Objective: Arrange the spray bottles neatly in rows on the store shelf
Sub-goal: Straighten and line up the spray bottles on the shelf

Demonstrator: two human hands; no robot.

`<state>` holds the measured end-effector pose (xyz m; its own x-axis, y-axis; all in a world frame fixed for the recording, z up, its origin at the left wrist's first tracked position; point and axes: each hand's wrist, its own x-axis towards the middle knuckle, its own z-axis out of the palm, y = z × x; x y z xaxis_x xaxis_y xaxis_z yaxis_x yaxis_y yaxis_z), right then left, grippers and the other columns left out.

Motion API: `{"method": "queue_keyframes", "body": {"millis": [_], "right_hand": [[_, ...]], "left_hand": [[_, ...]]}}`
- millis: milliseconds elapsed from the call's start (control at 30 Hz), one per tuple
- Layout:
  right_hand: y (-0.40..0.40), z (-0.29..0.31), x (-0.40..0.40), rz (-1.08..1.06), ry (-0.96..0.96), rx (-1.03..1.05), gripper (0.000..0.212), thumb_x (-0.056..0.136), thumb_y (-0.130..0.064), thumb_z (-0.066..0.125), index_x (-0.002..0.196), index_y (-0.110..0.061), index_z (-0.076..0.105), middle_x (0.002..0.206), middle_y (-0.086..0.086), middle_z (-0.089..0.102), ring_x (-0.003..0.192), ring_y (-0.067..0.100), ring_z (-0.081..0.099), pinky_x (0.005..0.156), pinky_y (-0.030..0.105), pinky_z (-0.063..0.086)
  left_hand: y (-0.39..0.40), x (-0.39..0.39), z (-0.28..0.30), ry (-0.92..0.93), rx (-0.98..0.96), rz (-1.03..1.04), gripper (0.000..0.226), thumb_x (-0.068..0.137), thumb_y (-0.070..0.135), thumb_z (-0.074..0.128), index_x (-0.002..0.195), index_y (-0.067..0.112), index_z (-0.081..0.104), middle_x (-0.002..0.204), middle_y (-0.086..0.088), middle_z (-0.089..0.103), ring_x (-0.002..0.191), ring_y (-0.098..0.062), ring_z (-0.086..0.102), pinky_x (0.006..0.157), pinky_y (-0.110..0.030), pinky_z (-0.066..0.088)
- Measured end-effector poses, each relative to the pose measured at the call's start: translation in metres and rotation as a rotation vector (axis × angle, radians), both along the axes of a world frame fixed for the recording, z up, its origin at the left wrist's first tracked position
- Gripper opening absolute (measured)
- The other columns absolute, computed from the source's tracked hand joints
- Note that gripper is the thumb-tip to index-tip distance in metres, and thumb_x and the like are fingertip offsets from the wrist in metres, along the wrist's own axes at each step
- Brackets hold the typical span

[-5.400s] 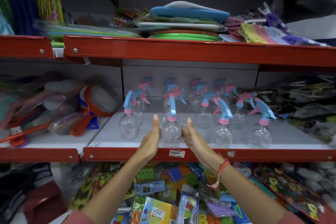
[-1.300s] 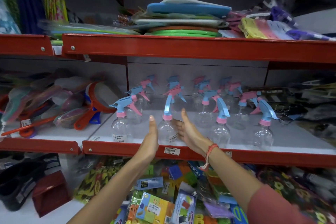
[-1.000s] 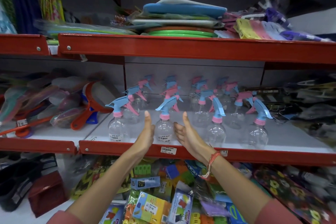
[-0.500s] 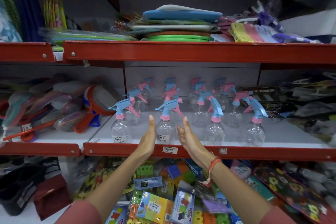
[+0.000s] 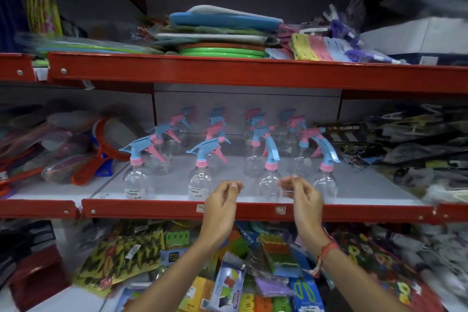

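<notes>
**Both hands loose in front of the spray bottle rows**

Head view: White stickers sit low on the two front bottles to the left of the hands; their print is too blurred to read, as are the small tags on the shelf's red front edge (image 5: 253, 210). Four clear spray bottles stand in the front row: one (image 5: 135, 180) well left of the left hand (image 5: 222, 201), one (image 5: 200, 180) just above and beside that hand, one (image 5: 269, 180) between the two hands, one (image 5: 325, 180) just right of the right hand (image 5: 302, 199). All four have blue trigger heads and pink collars. Behind them four columns run back toward the rear wall, roughly four deep; the farthest are too blurred to count surely. Both hands are raised at the shelf edge, apart from each other, fingers curled loosely inward and gripping nothing. A red thread band (image 5: 326, 252) circles the right wrist.
</notes>
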<state>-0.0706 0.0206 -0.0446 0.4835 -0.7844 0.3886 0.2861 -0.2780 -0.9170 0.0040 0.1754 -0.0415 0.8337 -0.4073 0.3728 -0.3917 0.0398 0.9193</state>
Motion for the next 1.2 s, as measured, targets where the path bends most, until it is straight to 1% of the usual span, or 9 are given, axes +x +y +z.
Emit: {"method": "queue_keyframes", "body": {"millis": [67, 133, 233, 333, 433, 600, 767, 967, 1200], "right_hand": [[-0.019, 0.005, 0.002, 0.005, 0.016, 0.020, 0.030, 0.099, -0.026, 0.044, 0.084, -0.021, 0.068, 0.093, -0.002, 0.072, 0.093, 0.017, 0.067, 0.094, 0.042, 0.052], [-0.036, 0.008, 0.009, 0.088, 0.069, 0.044, 0.031, 0.100, -0.032, 0.040, 0.097, -0.017, 0.067, 0.104, 0.001, 0.070, 0.105, 0.019, 0.064, 0.103, 0.044, 0.046], [-0.055, 0.013, 0.024, 0.282, 0.231, 0.080, 0.056, 0.099, -0.049, 0.028, 0.129, -0.011, 0.055, 0.133, 0.008, 0.059, 0.128, 0.022, 0.050, 0.112, 0.038, 0.033], [-0.062, 0.020, 0.036, 0.474, 0.313, 0.171, 0.074, 0.096, -0.058, 0.016, 0.146, -0.007, 0.035, 0.153, 0.009, 0.039, 0.143, 0.021, 0.032, 0.116, 0.037, 0.020], [-0.064, 0.023, 0.041, 0.571, 0.358, 0.231, 0.081, 0.093, -0.062, 0.012, 0.148, -0.006, 0.030, 0.157, 0.008, 0.030, 0.147, 0.020, 0.024, 0.121, 0.039, 0.013], [-0.059, 0.019, 0.035, 0.658, 0.400, 0.202, 0.104, 0.075, -0.080, 0.017, 0.151, -0.009, 0.023, 0.161, 0.004, 0.021, 0.148, 0.017, 0.020, 0.116, 0.030, 0.017], [-0.054, 0.015, 0.023, 0.674, 0.353, 0.189, 0.084, 0.090, -0.066, 0.011, 0.151, -0.009, 0.017, 0.162, 0.007, 0.014, 0.149, 0.019, 0.016, 0.121, 0.033, 0.013], [-0.046, 0.011, 0.016, 0.659, 0.339, 0.215, 0.086, 0.089, -0.068, 0.011, 0.151, -0.010, 0.017, 0.162, 0.006, 0.015, 0.148, 0.018, 0.017, 0.121, 0.034, 0.014], [-0.039, 0.007, 0.007, 0.635, 0.321, 0.260, 0.095, 0.082, -0.075, 0.015, 0.151, -0.010, 0.019, 0.161, 0.003, 0.019, 0.147, 0.016, 0.020, 0.121, 0.033, 0.016]], "left_hand": [[-0.017, -0.009, 0.001, 0.055, 0.018, -0.019, 0.026, 0.098, 0.028, 0.040, 0.101, 0.019, 0.065, 0.107, 0.004, 0.068, 0.106, -0.009, 0.061, 0.093, -0.025, 0.043], [-0.031, -0.016, 0.004, 0.088, 0.045, -0.011, 0.031, 0.097, 0.033, 0.039, 0.105, 0.016, 0.064, 0.107, 0.004, 0.066, 0.104, -0.012, 0.059, 0.091, -0.028, 0.042], [-0.045, -0.026, 0.008, 0.134, 0.072, 0.010, 0.040, 0.098, 0.040, 0.034, 0.119, 0.016, 0.058, 0.115, 0.003, 0.060, 0.107, -0.011, 0.052, 0.091, -0.028, 0.035], [-0.053, -0.032, 0.012, 0.167, 0.108, -0.004, 0.053, 0.097, 0.049, 0.027, 0.132, 0.017, 0.050, 0.133, 0.000, 0.055, 0.118, -0.013, 0.048, 0.095, -0.026, 0.028], [-0.059, -0.035, 0.016, 0.199, 0.189, -0.050, 0.072, 0.090, 0.064, 0.017, 0.140, 0.017, 0.042, 0.147, -0.003, 0.044, 0.135, -0.018, 0.039, 0.102, -0.028, 0.025], [-0.064, -0.029, 0.022, 0.251, 0.277, -0.080, 0.089, 0.080, 0.076, 0.003, 0.147, 0.022, 0.027, 0.156, -0.002, 0.029, 0.143, -0.019, 0.026, 0.115, -0.038, 0.017], [-0.065, -0.009, 0.021, 0.263, 0.282, -0.097, 0.100, 0.070, 0.083, -0.003, 0.148, 0.025, 0.021, 0.157, -0.001, 0.023, 0.145, -0.020, 0.023, 0.117, -0.041, 0.012], [-0.063, 0.015, 0.018, 0.290, 0.215, -0.145, 0.128, 0.048, 0.097, 0.001, 0.148, 0.020, 0.021, 0.158, -0.001, 0.021, 0.145, -0.018, 0.020, 0.120, -0.045, 0.011], [-0.062, 0.022, 0.020, 0.307, 0.177, -0.224, 0.115, 0.059, 0.082, 0.001, 0.150, 0.013, 0.010, 0.159, -0.007, 0.015, 0.146, -0.019, 0.017, 0.121, -0.039, 0.010]]}}
